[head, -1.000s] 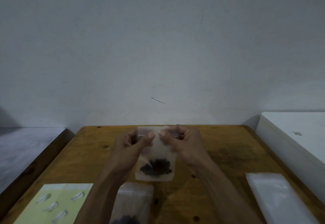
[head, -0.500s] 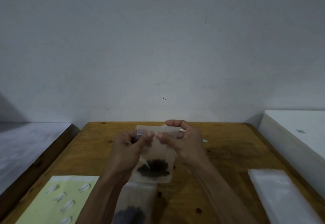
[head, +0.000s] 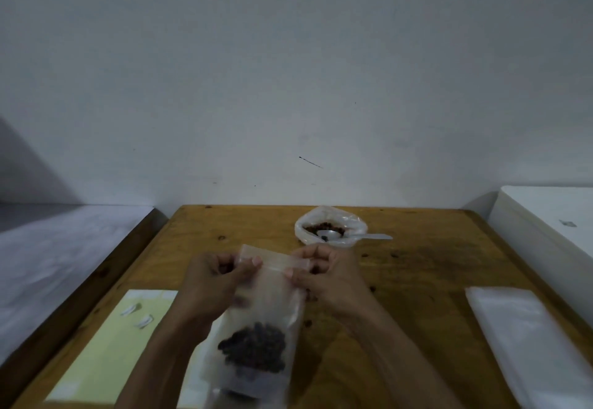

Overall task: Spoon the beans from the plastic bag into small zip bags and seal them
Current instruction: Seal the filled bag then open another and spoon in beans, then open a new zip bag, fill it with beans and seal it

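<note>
Both hands pinch the zip strip of a small zip bag (head: 256,318) holding dark beans (head: 253,347): left hand (head: 211,283) at nine o'clock, right hand (head: 327,277) at three. Sealing looks underway; whether the strip is fully closed is unclear. At twelve o'clock on the bench (head: 417,280), the plastic bag (head: 330,227) with its spoon (head: 359,236) keeps more beans.

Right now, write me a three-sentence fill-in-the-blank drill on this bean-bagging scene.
1. Both hands pinch the top strip of the small zip bag, which holds dark ____.
2. The white spoon rests with its bowl inside the open ____ bag.
3. The stack of empty clear bags lies to the person's ____.

Missing words: beans; plastic; right
</note>
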`<action>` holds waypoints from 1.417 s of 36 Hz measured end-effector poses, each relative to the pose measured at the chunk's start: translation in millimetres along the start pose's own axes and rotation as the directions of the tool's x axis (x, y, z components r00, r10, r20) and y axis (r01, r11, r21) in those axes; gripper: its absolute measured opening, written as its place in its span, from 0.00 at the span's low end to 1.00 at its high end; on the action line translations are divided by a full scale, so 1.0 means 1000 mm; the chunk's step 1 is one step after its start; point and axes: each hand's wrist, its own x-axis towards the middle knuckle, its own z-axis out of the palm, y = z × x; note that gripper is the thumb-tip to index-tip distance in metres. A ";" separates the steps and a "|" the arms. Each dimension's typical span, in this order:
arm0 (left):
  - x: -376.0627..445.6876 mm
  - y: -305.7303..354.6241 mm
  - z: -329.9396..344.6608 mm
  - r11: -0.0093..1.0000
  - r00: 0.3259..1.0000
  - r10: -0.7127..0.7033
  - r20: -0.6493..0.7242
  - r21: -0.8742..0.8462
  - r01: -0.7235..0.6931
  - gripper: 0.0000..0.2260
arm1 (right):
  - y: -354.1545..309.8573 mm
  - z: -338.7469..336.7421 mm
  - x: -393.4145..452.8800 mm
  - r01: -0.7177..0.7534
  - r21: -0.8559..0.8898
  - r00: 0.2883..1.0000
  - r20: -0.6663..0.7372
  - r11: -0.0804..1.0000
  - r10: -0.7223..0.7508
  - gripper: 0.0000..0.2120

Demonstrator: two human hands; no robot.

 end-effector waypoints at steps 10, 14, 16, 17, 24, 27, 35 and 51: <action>-0.004 -0.054 -0.009 0.780 0.986 0.051 -0.161 0.623 0.062 0.16 | 0.033 0.036 -0.012 0.018 -0.664 0.995 -0.060 0.748 -0.078 0.16; -0.003 -0.065 -0.007 0.719 0.987 0.027 -0.156 0.689 0.089 0.26 | 0.040 0.039 -0.009 0.019 -0.769 0.995 -0.050 0.638 -0.090 0.21; -0.004 -0.066 -0.006 0.715 0.987 0.033 -0.158 0.694 0.087 0.27 | 0.041 0.039 -0.007 0.029 -0.784 0.995 -0.038 0.620 -0.094 0.21; -0.004 -0.067 -0.005 0.714 0.986 0.039 -0.161 0.694 0.085 0.27 | 0.042 0.039 -0.006 0.033 -0.788 0.994 -0.036 0.615 -0.100 0.21; -0.005 -0.068 -0.003 0.689 0.983 0.066 -0.171 0.720 0.079 0.25 | 0.046 0.039 0.008 0.055 -0.790 0.991 -0.030 0.610 -0.129 0.22; -0.006 -0.069 -0.002 0.675 0.983 0.070 -0.173 0.733 0.081 0.27 | 0.050 0.036 0.007 0.072 -0.803 0.989 -0.020 0.592 -0.147 0.23; -0.008 -0.052 0.010 0.626 0.961 0.219 -0.169 0.780 -0.005 0.29 | 0.042 0.015 -0.006 0.074 -0.753 0.976 -0.079 0.654 -0.201 0.20; -0.009 -0.005 0.181 0.665 0.925 0.282 0.255 0.643 -0.380 0.24 | 0.047 -0.195 -0.060 -0.294 -0.686 0.808 -0.550 0.665 -0.210 0.19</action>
